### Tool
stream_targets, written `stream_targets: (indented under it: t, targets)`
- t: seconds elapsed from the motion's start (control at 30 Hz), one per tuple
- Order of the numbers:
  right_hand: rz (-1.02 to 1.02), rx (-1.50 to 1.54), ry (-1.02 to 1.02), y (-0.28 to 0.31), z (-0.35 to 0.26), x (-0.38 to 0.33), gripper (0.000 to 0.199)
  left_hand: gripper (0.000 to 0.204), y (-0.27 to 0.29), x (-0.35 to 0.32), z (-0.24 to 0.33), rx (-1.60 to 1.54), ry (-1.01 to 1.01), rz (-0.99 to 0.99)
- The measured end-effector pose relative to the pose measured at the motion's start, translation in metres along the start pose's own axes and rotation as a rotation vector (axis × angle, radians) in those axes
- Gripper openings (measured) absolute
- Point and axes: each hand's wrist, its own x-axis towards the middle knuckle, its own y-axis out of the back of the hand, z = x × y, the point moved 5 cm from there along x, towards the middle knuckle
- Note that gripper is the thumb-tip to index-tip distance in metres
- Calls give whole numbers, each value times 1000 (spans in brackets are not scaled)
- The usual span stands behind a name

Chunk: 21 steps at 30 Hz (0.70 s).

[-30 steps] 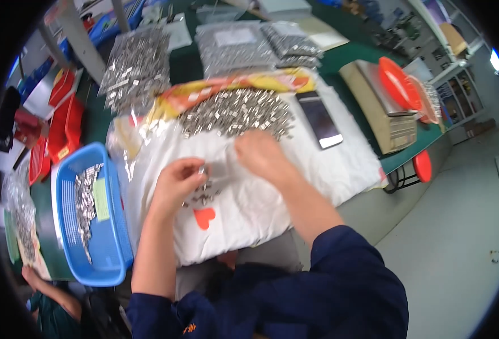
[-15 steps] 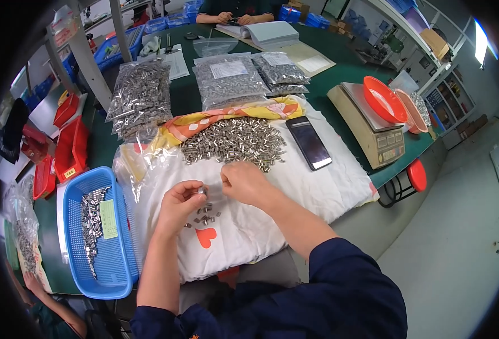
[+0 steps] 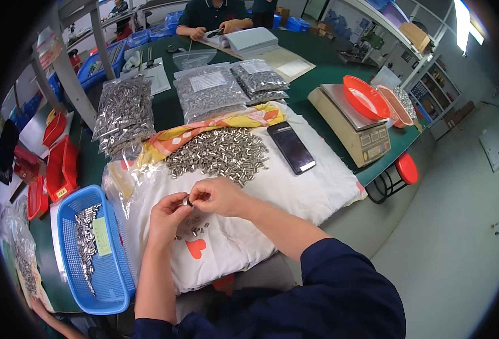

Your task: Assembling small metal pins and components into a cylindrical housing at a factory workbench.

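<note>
My left hand (image 3: 165,219) pinches a small shiny metal ring (image 3: 188,201) between thumb and fingers, above the white cloth (image 3: 294,212). Against that ring the closed fingertips of my right hand (image 3: 222,196) come in from the right; whatever they hold is hidden. Just beyond both hands lies a heap of small metal cylinders (image 3: 221,152). A few loose metal pieces (image 3: 195,230) rest on the cloth below my hands, near a red heart print (image 3: 195,248).
A blue basket (image 3: 126,265) with metal pieces stands left; red bins (image 3: 63,169) are beyond. Behind the heap lie a yellow-orange cloth (image 3: 204,125) and bags of metal parts (image 3: 210,93). A phone (image 3: 290,148) and a scale (image 3: 345,133) sit right. A person (image 3: 212,17) works opposite.
My right hand has come away from the edge of the heap, toward me and left, to meet the ring in my left hand. The whole view has shifted slightly.
</note>
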Motion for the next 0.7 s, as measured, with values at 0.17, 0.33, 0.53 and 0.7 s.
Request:
stream_targets:
  t: [0.17, 0.33, 0.53, 0.7]
  targets:
    - [133, -159, 176, -4, -4, -4, 10, 29, -1, -1, -1, 74, 11, 36]
    - [154, -122, 169, -3, 0, -6, 10, 29, 0, 1, 0, 95, -29, 55]
    - [5, 85, 26, 12, 11, -4, 14, 27, -8, 11, -4, -26, 35, -53]
    - [-63, -18, 58, -12, 2, 15, 16, 26, 14, -6, 7, 53, 49, -27]
